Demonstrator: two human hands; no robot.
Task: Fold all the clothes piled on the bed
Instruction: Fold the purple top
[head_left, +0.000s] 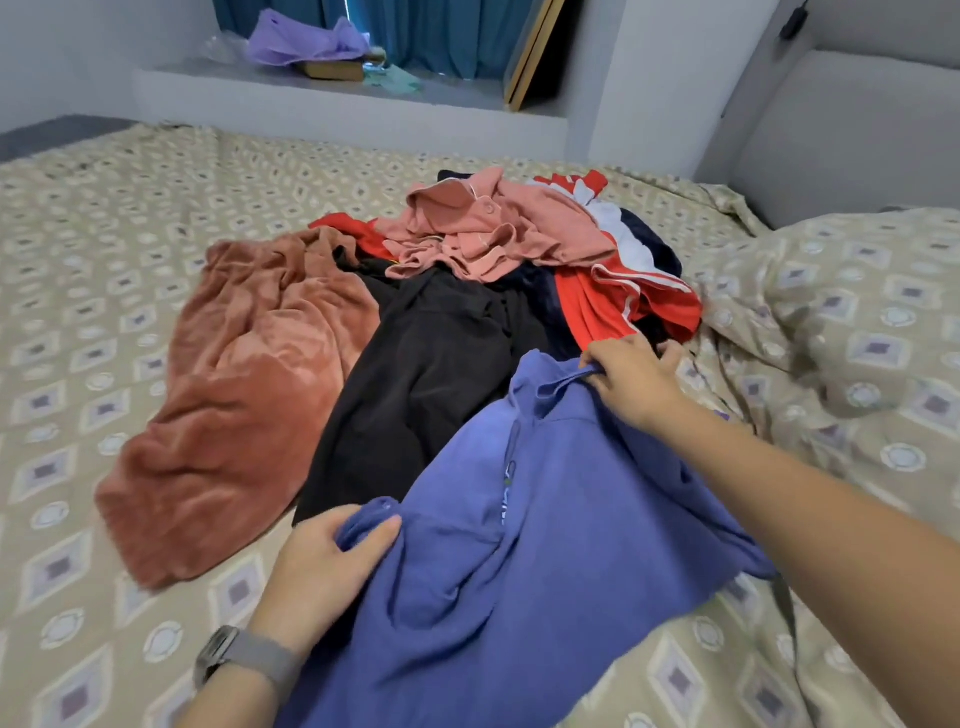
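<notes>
A blue-purple shirt (545, 545) lies spread across the near part of the bed (78, 312). My left hand (327, 566) grips a bunched edge of it at its left side. My right hand (631, 379) pinches its far edge by the collar. Behind the shirt lies a pile: a black garment (431, 364), a fuzzy rust-brown garment (234, 395) to the left, a pink buttoned top (493, 228) on top, and a red, white and navy jacket (623, 280) at the right.
A pillow (857, 322) in the same patterned cloth sits at the right. A grey headboard (841, 135) stands behind it. A window ledge (337, 88) beyond the bed holds a purple bag and a box. The bed's left half shows bare sheet.
</notes>
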